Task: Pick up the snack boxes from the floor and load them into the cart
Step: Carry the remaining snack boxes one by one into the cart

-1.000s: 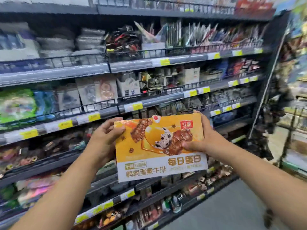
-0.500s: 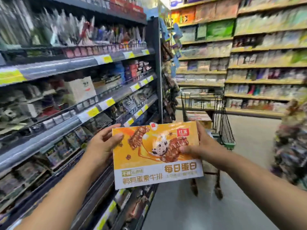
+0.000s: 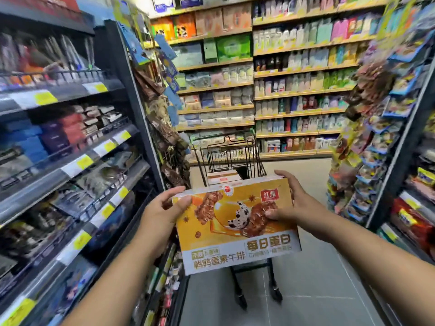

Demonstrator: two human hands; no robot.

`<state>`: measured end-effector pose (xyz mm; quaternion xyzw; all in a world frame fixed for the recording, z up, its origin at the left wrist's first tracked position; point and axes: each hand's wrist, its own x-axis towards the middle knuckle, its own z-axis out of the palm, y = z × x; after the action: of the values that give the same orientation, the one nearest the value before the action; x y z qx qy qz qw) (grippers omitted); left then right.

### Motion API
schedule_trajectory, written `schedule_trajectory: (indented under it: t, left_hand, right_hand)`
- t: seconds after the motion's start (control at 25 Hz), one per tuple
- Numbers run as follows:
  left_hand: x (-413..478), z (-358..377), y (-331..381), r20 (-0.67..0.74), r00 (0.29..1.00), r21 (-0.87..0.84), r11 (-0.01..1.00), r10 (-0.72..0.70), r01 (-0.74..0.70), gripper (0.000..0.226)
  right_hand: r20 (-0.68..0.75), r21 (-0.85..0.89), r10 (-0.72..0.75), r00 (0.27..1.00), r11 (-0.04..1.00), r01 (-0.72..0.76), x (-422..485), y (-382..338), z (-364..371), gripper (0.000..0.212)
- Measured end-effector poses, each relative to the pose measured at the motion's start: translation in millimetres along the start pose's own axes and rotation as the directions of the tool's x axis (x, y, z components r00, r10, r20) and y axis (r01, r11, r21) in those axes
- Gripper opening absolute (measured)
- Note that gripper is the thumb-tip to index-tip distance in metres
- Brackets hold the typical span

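I hold an orange and white snack box (image 3: 235, 231) in front of me at chest height, its printed face toward me. My left hand (image 3: 162, 211) grips its left edge, thumb on the front. My right hand (image 3: 294, 203) grips the right edge, thumb on the front and fingers over the top. Straight ahead, just beyond the box, stands a black wire cart (image 3: 231, 156). Another snack box (image 3: 222, 177) lies inside it, partly hidden by the box I hold.
Dark shelving (image 3: 70, 165) full of goods lines the aisle on my left. A rack of hanging snack bags (image 3: 367, 147) stands on the right. Stocked wooden shelves (image 3: 282, 95) cross the far end. Grey floor (image 3: 317, 290) runs between me and the cart.
My view has swung right, from facing the left shelves to looking down the aisle. The cart now sits straight ahead and closer. Both hands keep the same hold on the box.
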<state>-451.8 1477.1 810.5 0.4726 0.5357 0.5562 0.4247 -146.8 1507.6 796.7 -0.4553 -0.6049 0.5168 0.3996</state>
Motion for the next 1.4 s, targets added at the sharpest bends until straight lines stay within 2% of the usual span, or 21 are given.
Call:
schedule_trajectory:
  t: [0.2,0.52,0.76,0.88,1.12,1.28,1.4]
  left_hand:
    - [101,51,-28,-0.024,0.999,0.073,0.997,0.022,-0.02,0.028]
    - [232,85,-129,0.091,0.991,0.214,0.974,-0.098,0.077,0.056]
    - [370,102,-213,0.218,0.964,0.41,0.911,-0.154,0.053,0.043]
    - [422,108,-254,0.257,0.953,0.512,0.859,-0.16,0.006,0.04]
    - [506,112,-353,0.258,0.956,0.658,0.75,-0.141,-0.067,0.051]
    - [524,118,-405,0.241,0.967,0.712,0.692,-0.082,-0.119,0.059]
    - [531,122,-436,0.22,0.971,0.816,0.563,-0.097,-0.129,0.062]
  right_hand:
    - [0.002,-0.008,0.042,0.999,0.999,-0.042,107,30,-46,0.102]
    - [-0.061,-0.024,0.128,0.99,0.991,-0.13,243,125,-74,0.09]
    - [-0.217,-0.051,0.227,0.949,0.968,-0.244,363,201,-76,0.085]
    - [-0.294,-0.052,0.256,0.921,0.958,-0.283,412,243,-72,0.084]
    - [-0.303,-0.102,0.284,0.91,0.939,-0.327,503,344,-61,0.082]
    - [-0.304,-0.156,0.221,0.927,0.948,-0.277,538,395,-58,0.085]
    - [-0.291,-0.192,0.188,0.938,0.949,-0.249,550,434,-52,0.082]
